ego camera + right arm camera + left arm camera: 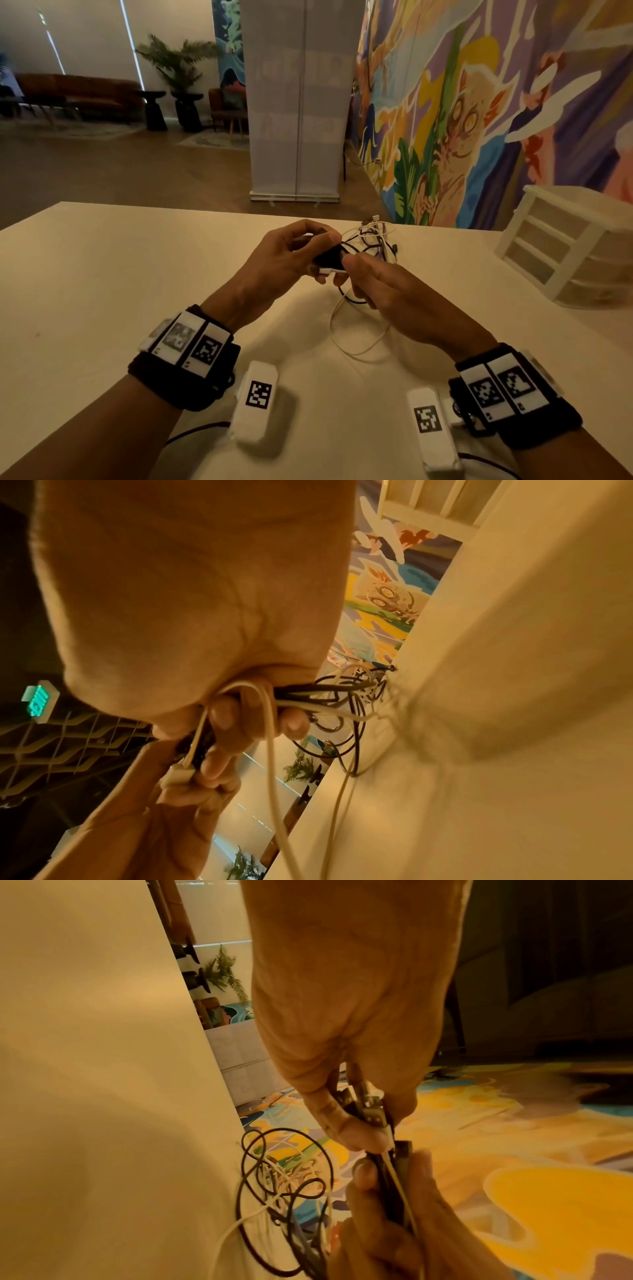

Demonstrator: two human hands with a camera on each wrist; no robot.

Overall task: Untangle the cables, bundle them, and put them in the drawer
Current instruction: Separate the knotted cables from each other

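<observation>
though tangled, cables (368,240) between both grips

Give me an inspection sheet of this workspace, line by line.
Surface: white table, bare where visible.
Job's things: tangled cables, black and white, unsorted; drawer unit at the right edge, drawers closed.
Clutter: two white tagged blocks near the wrists.
Hands: left hand and right hand both pinch the cables, raised off the table.
Cables: one white loop trails onto the table.
Surroundings: mural wall, roll-up banner, potted plant.
</observation>
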